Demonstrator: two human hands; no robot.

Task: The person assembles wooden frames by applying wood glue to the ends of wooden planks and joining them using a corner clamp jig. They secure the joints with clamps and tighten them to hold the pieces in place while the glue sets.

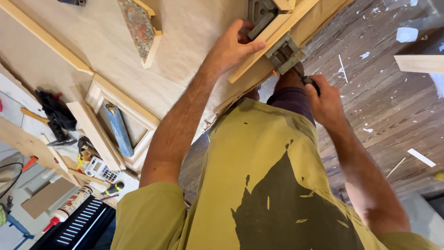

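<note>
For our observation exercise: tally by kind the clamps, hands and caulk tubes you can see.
Metal corner clamps: 2
Hands: 2, left hand, right hand
Caulk tubes: 1
Total: 5

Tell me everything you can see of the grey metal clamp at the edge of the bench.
The grey metal clamp looks like worn cast metal with blocky ribbed jaws. It sits at the bench edge, gripping pale wooden frame strips that run diagonally. A second similar clamp lies just above. The left hand presses the strips beside it; the right hand grips a dark handle just below it.
</note>
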